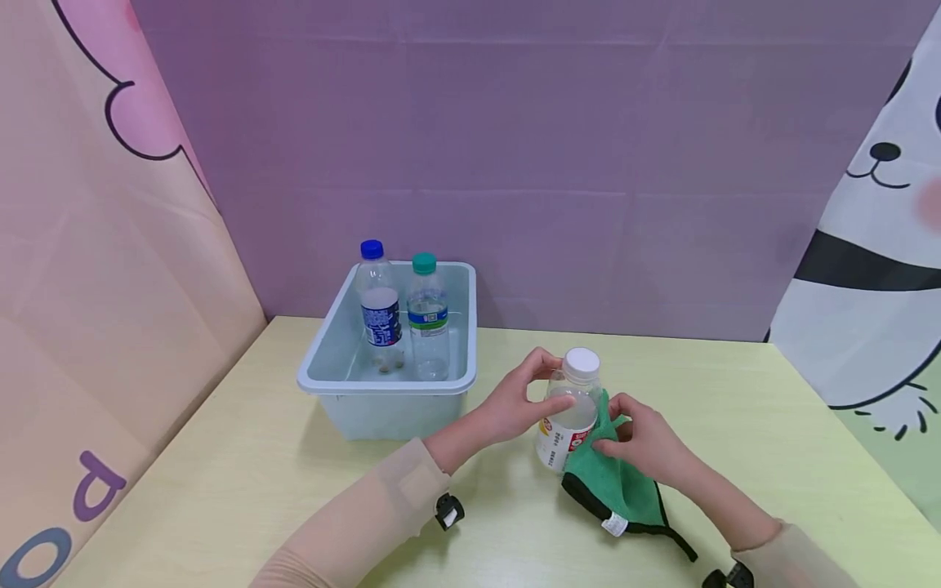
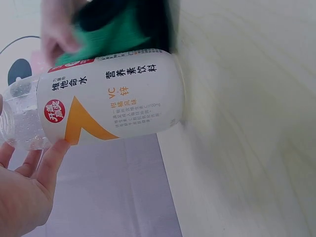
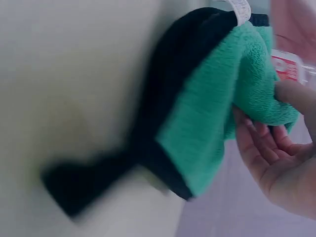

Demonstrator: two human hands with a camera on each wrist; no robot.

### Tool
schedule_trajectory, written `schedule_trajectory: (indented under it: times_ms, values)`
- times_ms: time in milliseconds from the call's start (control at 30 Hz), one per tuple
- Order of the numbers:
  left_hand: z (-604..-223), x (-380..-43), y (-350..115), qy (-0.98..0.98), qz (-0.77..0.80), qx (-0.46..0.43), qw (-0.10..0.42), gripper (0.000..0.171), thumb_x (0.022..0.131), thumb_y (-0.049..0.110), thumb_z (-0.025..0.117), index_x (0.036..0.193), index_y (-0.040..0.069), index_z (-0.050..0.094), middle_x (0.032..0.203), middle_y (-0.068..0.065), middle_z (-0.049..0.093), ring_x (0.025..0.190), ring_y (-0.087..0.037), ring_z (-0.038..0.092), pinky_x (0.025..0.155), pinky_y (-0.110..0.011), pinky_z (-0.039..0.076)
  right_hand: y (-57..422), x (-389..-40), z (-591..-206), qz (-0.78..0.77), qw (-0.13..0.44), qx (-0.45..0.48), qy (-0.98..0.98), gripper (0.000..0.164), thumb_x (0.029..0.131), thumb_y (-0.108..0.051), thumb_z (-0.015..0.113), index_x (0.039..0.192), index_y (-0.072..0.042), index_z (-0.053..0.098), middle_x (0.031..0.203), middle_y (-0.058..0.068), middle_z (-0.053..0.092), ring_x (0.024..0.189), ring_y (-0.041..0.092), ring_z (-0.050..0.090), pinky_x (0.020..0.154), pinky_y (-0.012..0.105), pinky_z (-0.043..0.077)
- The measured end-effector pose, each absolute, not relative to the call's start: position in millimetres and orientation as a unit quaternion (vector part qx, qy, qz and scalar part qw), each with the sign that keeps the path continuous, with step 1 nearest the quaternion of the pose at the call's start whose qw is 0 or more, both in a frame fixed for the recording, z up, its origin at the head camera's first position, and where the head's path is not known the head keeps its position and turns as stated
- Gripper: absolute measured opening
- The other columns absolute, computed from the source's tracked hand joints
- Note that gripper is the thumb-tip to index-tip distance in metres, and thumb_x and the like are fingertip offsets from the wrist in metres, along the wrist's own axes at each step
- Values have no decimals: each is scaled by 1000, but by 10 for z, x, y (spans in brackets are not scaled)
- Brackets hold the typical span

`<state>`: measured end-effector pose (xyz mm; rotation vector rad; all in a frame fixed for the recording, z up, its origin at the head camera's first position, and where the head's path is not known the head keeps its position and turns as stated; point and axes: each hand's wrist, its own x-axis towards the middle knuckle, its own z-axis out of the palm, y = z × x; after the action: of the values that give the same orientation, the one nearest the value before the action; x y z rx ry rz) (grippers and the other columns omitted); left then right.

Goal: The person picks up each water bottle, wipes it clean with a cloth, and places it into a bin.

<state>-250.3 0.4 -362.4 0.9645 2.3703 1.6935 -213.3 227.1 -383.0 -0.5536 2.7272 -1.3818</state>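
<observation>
A clear plastic bottle (image 1: 562,441) with a white cap (image 1: 581,363) and a white label stands slightly tilted on the table. My left hand (image 1: 524,394) holds it near the shoulder, thumb on the near side and fingers round behind. In the left wrist view the bottle's label (image 2: 113,98) shows an orange mark, and the fingers touch its upper part. My right hand (image 1: 650,441) pinches a green cloth (image 1: 610,478) with black edging beside the bottle's right side. The right wrist view shows the cloth (image 3: 212,108) bunched between thumb and fingers, its black edge hanging.
A light blue plastic bin (image 1: 390,412) stands on the table to the left. Inside it are a blue-capped bottle (image 1: 381,322) and a green-capped bottle (image 1: 429,318), both upright. Behind the table (image 1: 220,490) hangs a purple backdrop (image 1: 515,163).
</observation>
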Motion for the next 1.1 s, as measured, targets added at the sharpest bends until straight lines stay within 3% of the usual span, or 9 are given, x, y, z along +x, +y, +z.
schedule_trajectory:
  times_ms: [233, 367, 533, 833, 1100]
  values:
    - [-3623, -2501, 9, 772, 552, 311, 39, 32, 94, 19, 67, 118, 11, 47, 131, -4, 54, 129, -27, 45, 96, -48, 47, 2281, -2147, -3925, -433, 31, -194, 880, 32, 82, -4, 76, 95, -2, 46, 96, 11, 59, 69, 18, 63, 61, 25, 50]
    - [-3621, -2505, 5, 773, 549, 314, 38, 32, 94, 19, 67, 118, 12, 47, 131, -3, 54, 129, -26, 45, 96, -46, 48, 2291, -2150, -3919, -441, 19, -186, 878, 31, 82, -4, 76, 97, -1, 49, 97, 11, 60, 72, 19, 65, 65, 26, 53]
    - [-3628, -2513, -1, 772, 546, 324, 33, 32, 94, 18, 67, 118, 11, 47, 131, -3, 54, 128, -26, 46, 98, -46, 46, 2292, -2118, -3799, -477, -11, -175, 861, 31, 82, -2, 75, 102, 3, 52, 99, 12, 61, 75, 19, 67, 67, 26, 55]
    - [-3639, -2535, -5, 764, 554, 329, 28, 32, 94, 16, 67, 117, 9, 46, 130, -6, 53, 128, -28, 46, 101, -56, 40, 2288, -2116, -3532, -499, -82, -165, 847, 32, 83, -2, 75, 109, 5, 58, 99, 13, 64, 75, 15, 67, 66, 25, 56]
    - [-3627, -2531, -6, 768, 545, 334, 31, 33, 94, 17, 67, 118, 10, 47, 130, -5, 53, 128, -28, 46, 96, -47, 48, 2315, -2097, -3547, -504, -89, -169, 842, 29, 83, 0, 74, 107, 4, 58, 98, 16, 63, 77, 14, 68, 68, 26, 57]
